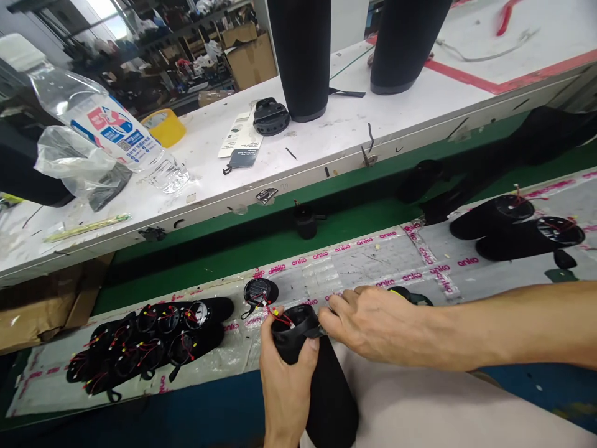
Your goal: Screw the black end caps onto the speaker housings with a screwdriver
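My left hand (285, 379) is wrapped round a black fabric-covered tube-shaped speaker body (321, 386), near its open top end, where red wires with yellow tips (281, 317) stick out. My right hand (373, 326) reaches in from the right and pinches something small and dark at the rim of that open end; I cannot make out what. A black round end cap with wires (259, 292) lies on the taped mat just beyond the body. A pile of several more black wired caps (149, 342) lies to the left.
Two finished black speaker bodies (513, 227) lie on the mat at the right. A white bench (326, 130) beyond holds a plastic water bottle (107, 124), a yellow tape roll (164, 126), a black round part (270, 116) and two tall upright black tubes (301, 56). A green belt (280, 239) runs between.
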`<act>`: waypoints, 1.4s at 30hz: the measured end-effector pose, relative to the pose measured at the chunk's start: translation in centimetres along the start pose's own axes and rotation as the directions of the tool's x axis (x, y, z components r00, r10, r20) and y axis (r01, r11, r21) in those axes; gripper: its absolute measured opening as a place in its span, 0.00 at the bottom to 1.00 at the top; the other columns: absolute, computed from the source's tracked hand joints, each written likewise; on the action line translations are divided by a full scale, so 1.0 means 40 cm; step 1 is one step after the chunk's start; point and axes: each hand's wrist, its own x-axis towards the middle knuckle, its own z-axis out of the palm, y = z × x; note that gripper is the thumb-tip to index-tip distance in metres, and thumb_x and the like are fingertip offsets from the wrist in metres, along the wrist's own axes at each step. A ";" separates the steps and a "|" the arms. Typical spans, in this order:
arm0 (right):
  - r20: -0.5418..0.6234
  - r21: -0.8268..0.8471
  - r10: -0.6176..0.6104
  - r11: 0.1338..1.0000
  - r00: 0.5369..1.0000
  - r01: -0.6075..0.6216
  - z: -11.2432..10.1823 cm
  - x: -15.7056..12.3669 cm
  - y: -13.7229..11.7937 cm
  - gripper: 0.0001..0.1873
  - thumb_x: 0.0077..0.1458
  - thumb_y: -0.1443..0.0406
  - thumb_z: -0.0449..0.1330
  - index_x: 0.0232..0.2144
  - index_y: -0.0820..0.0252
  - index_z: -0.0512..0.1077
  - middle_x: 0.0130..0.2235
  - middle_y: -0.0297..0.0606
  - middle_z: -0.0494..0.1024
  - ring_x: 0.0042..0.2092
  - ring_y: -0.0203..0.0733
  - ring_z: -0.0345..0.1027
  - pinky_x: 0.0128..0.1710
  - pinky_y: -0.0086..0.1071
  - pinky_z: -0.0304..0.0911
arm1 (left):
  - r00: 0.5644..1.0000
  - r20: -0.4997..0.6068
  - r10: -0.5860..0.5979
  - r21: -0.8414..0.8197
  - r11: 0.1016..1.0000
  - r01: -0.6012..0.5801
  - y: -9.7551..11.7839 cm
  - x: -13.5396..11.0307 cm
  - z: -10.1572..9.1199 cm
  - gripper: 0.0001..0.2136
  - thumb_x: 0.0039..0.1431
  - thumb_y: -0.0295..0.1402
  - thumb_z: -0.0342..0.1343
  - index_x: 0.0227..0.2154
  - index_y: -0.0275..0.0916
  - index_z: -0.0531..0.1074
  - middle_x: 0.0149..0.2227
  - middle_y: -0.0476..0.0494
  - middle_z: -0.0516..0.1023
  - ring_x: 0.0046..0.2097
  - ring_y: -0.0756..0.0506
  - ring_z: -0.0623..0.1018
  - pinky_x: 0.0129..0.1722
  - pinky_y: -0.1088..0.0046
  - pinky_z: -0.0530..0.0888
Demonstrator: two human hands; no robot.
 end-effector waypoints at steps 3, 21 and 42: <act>-0.008 0.017 -0.031 0.999 0.999 0.031 0.004 0.001 0.002 0.15 0.50 0.75 0.57 0.41 0.59 0.62 0.30 0.34 0.67 0.25 0.38 0.57 0.22 0.38 0.35 | 1.000 -0.030 -0.003 0.019 1.000 0.004 0.005 -0.003 0.001 0.29 0.51 0.48 0.62 0.55 0.40 0.68 0.52 0.38 0.78 0.56 0.34 0.75 0.57 0.55 0.67; -0.019 -0.036 0.093 0.995 0.995 -0.094 0.017 0.020 -0.011 0.11 0.53 0.74 0.54 0.39 0.59 0.63 0.28 0.34 0.69 0.24 0.40 0.62 0.22 0.36 0.40 | 1.000 0.007 -0.005 -0.033 0.999 0.006 -0.007 0.012 0.003 0.28 0.53 0.48 0.62 0.54 0.40 0.69 0.54 0.38 0.76 0.59 0.34 0.73 0.61 0.54 0.63; 0.024 0.326 -0.026 0.945 0.999 0.016 0.031 0.049 0.052 0.10 0.71 0.62 0.49 0.38 0.60 0.66 0.27 0.32 0.73 0.21 0.36 0.58 0.23 0.35 0.38 | 0.999 0.038 0.018 -0.039 0.999 -0.017 -0.037 0.023 0.001 0.31 0.51 0.49 0.63 0.55 0.40 0.68 0.55 0.36 0.76 0.59 0.34 0.73 0.62 0.55 0.64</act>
